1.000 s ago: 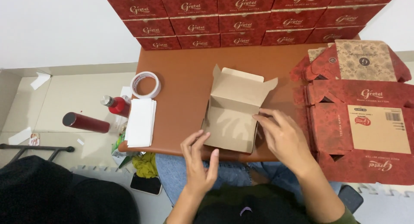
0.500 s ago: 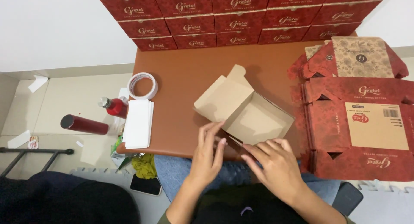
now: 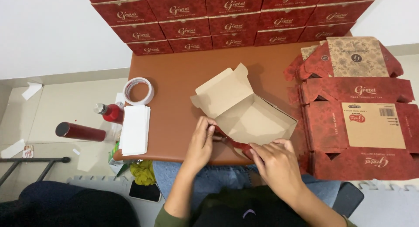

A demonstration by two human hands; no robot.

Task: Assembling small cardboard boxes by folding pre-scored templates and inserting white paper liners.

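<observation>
A half-folded cardboard box [image 3: 251,117], brown inside and red outside, lies open on the brown table [image 3: 174,78] with its lid flap tilted up to the left. My left hand [image 3: 201,142] pinches the box's near left wall at the corner. My right hand [image 3: 275,163] presses on the near front flap, whose red outer face shows between my hands. Both hands are at the table's front edge, above my lap.
A stack of flat red box blanks [image 3: 358,126] lies at the right. Finished red boxes [image 3: 227,17] are stacked along the wall. A tape roll [image 3: 138,91], a white paper stack [image 3: 134,129], a red bottle [image 3: 110,112] and a dark red cylinder [image 3: 80,131] sit left.
The box was turned so its lid points left, and slid toward the front edge. Both hands moved from its sides to its near wall and front flap.
</observation>
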